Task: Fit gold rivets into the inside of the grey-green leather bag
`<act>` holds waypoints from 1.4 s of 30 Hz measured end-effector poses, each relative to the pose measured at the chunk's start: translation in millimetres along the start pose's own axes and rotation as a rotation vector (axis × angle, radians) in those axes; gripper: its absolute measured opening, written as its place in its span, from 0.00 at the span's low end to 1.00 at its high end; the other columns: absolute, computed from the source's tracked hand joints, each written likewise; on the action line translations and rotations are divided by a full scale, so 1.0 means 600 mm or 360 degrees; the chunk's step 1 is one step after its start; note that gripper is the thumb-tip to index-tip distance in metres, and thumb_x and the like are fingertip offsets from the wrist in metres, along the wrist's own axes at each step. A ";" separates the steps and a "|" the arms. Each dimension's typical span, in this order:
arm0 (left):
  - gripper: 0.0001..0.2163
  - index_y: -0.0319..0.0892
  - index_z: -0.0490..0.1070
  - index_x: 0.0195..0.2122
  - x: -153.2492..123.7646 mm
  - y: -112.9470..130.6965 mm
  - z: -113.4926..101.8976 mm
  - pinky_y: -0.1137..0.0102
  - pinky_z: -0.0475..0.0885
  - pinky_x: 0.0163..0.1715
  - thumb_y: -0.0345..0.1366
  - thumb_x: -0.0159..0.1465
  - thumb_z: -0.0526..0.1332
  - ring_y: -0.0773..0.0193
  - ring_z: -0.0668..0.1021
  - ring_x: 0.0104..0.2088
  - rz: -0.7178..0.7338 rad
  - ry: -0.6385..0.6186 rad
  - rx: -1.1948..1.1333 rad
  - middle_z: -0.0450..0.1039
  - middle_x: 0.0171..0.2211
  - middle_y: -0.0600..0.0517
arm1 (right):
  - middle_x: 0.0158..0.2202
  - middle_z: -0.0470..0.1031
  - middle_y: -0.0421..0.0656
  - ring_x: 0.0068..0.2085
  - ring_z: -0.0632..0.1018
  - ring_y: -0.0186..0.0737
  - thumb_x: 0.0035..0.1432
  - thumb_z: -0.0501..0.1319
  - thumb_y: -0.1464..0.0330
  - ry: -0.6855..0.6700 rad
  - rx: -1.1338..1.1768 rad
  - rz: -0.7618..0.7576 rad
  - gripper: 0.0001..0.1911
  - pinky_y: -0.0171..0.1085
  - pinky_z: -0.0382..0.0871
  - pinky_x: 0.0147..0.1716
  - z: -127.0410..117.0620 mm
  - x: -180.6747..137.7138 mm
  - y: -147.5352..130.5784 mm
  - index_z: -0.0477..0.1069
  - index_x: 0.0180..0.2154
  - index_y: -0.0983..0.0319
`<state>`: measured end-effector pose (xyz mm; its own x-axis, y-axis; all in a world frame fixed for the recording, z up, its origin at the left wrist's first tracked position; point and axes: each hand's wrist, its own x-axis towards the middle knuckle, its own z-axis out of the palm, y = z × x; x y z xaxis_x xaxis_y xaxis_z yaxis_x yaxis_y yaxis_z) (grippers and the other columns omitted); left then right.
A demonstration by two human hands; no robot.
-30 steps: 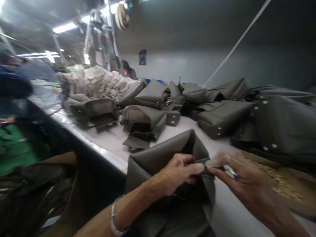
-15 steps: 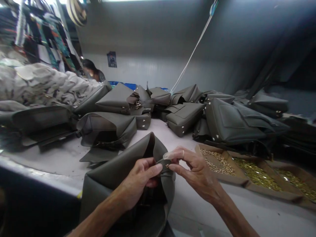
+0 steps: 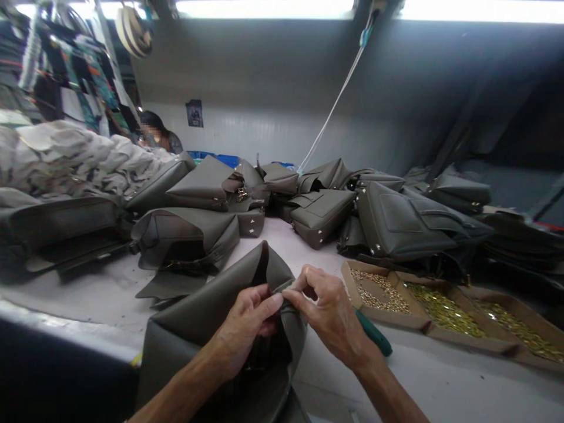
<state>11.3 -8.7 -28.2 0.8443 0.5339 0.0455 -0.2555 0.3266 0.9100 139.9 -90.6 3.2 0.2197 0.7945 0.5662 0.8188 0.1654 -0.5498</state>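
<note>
A dark grey-green handbag [image 3: 185, 329] stands tilted in front of me, its mouth gaping towards the right. My left hand [image 3: 249, 311] is closed on the bag's upper side edge, thumb outside and fingers inside the opening. Right beside that thumb, my right hand [image 3: 328, 308] pinches the same edge between thumb and fingers. Whatever small piece is under its fingertips is hidden. Behind my right wrist a green tool handle [image 3: 374, 333] shows on the table; its other end is covered.
Cardboard trays hold small gold studs [image 3: 381, 292] and brass fittings [image 3: 445, 308] on the right. Several similar bags [image 3: 324, 217] crowd the back of the table [image 3: 282, 232]. Pale cloth [image 3: 74, 155] is heaped at left, a person [image 3: 161, 135] beyond it. A white cord [image 3: 330, 117] hangs down.
My right hand has curled tighter and shifted slightly left on the bag's edge, covering a small gold piece seen before. The green handle has come into view. My head view has tilted up slightly.
</note>
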 end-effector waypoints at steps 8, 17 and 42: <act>0.13 0.35 0.74 0.37 -0.007 0.005 0.004 0.81 0.52 0.18 0.42 0.60 0.64 0.76 0.59 0.22 -0.0021 -0.0045 0.0117 0.61 0.24 0.55 | 0.29 0.71 0.39 0.30 0.72 0.35 0.61 0.59 0.65 0.0104 0.0377 0.0284 0.08 0.33 0.63 0.30 0.006 -0.034 0.000 0.67 0.32 0.62; 0.12 0.35 0.73 0.32 -0.012 0.005 0.001 0.81 0.52 0.18 0.41 0.59 0.64 0.77 0.59 0.21 0.0022 -0.0131 0.0081 0.63 0.24 0.55 | 0.29 0.73 0.41 0.30 0.72 0.38 0.62 0.61 0.69 -0.0688 -0.0939 -0.0302 0.07 0.35 0.55 0.29 -0.055 0.010 -0.022 0.67 0.31 0.63; 0.22 0.38 0.70 0.32 0.007 0.043 -0.021 0.72 0.64 0.29 0.53 0.64 0.50 0.66 0.69 0.26 0.0079 -0.0286 0.0736 0.70 0.27 0.51 | 0.21 0.71 0.43 0.23 0.69 0.37 0.59 0.55 0.46 -0.0848 -0.0983 0.0352 0.27 0.35 0.52 0.22 -0.064 -0.003 -0.093 0.72 0.26 0.64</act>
<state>2.6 11.8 -9.8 0.9146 0.3841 0.1266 -0.0960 -0.0979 0.9905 114.0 -124.0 56.6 0.2562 0.9660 0.0344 0.9633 -0.2522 -0.0916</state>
